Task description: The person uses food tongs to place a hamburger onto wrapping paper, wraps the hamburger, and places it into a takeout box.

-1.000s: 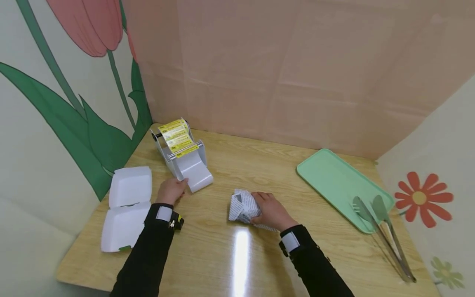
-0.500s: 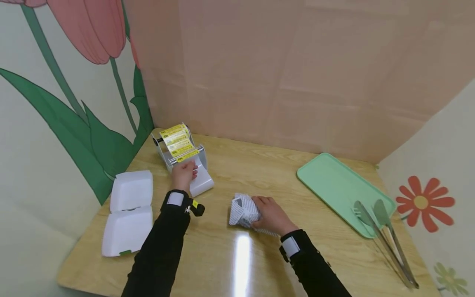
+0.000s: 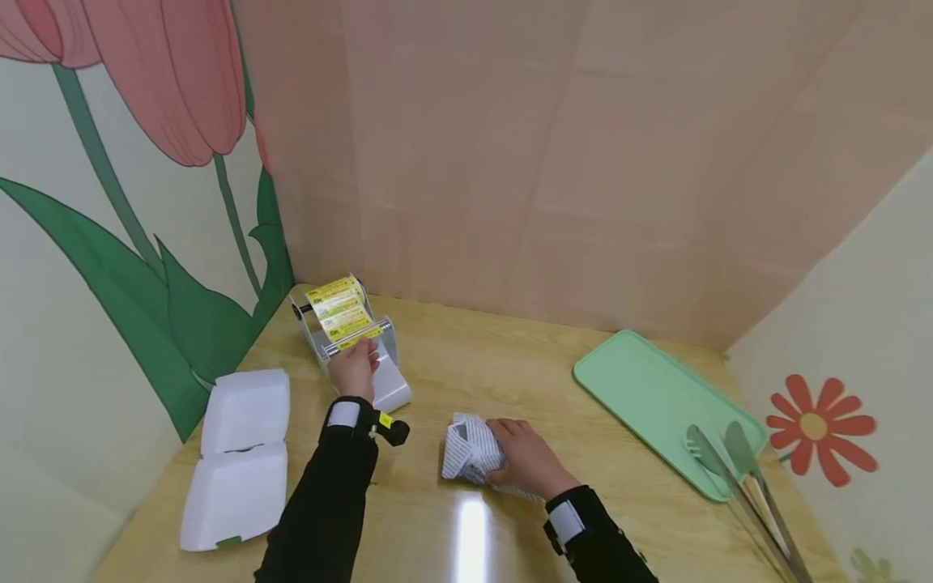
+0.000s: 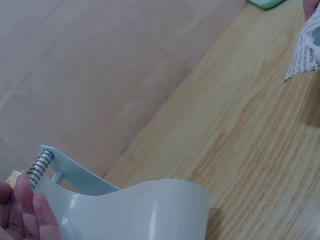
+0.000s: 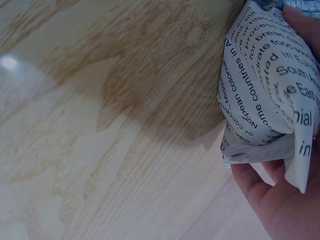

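Note:
My left hand (image 3: 353,371) is at the front roller of the label dispenser (image 3: 386,363), which carries a strip of yellow labels (image 3: 338,312). Its thumb and curled fingertips pinch the edge of a yellow label (image 4: 15,178) beside the spring-wound roller (image 4: 41,166). Most of that label is hidden by the fingers. My right hand (image 3: 530,459) grips a bundle wrapped in newsprint paper (image 3: 470,449) on the table. In the right wrist view, fingers and thumb curl round the bundle's sides; what the paper holds is hidden.
A white clamshell box (image 3: 236,495) lies opened flat at the left. To the right is a mint-green tray (image 3: 641,389), with metal tongs (image 3: 758,506) lying across its near corner. A pink-covered wall (image 3: 547,162) rises behind the wooden table (image 3: 408,526).
My left hand has moved from beside the dispenser's lower front up to its roller and labels. The right hand keeps its hold on the wrapped bundle. The head view has tilted up slightly.

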Demonstrator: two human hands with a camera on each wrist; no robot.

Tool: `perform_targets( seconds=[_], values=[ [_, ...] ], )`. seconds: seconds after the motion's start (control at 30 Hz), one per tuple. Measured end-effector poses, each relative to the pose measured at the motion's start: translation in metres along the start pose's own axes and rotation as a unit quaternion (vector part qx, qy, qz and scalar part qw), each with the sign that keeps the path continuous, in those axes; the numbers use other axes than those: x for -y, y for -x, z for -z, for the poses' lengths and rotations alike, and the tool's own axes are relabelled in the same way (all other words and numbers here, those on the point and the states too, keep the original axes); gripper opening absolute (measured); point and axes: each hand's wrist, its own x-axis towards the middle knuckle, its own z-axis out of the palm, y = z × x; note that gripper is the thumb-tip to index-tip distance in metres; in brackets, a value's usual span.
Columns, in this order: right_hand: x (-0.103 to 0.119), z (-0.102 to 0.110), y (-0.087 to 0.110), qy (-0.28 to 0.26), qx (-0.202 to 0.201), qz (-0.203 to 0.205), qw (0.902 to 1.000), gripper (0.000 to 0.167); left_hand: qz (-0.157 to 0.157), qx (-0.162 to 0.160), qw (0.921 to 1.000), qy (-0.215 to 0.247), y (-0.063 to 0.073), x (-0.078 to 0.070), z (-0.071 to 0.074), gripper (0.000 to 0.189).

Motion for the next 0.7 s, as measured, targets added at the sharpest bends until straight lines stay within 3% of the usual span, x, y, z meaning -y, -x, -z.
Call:
perform_targets(
  seconds=[0.23, 0.4, 0.5, 0.57, 0.7],
  values=[
    [0.001, -0.007, 0.010, -0.005, -0.001, 0.009, 0.9999, 0.083, 0.020, -0.008, 0.9995, 0.025, 0.000, 0.012, 0.005, 0.022],
    [0.001, -0.006, 0.012, -0.006, 0.000, -0.002, 1.0000, 0.083, 0.011, 0.026, 0.9993, 0.025, 0.005, 0.013, 0.000, 0.022],
    [0.001, -0.004, 0.010, -0.001, -0.001, 0.001, 1.0000, 0.083, -0.011, 0.074, 0.9970, 0.020, 0.013, 0.015, -0.001, 0.023],
    [0.001, -0.003, 0.007, 0.005, -0.005, 0.009, 0.9999, 0.082, -0.034, 0.124, 0.9917, 0.002, 0.023, 0.018, -0.001, 0.025],
    [0.002, 0.001, 0.002, 0.016, -0.007, 0.012, 0.9998, 0.082, -0.070, 0.235, 0.9664, -0.078, 0.051, 0.026, -0.003, 0.027]
  ],
)
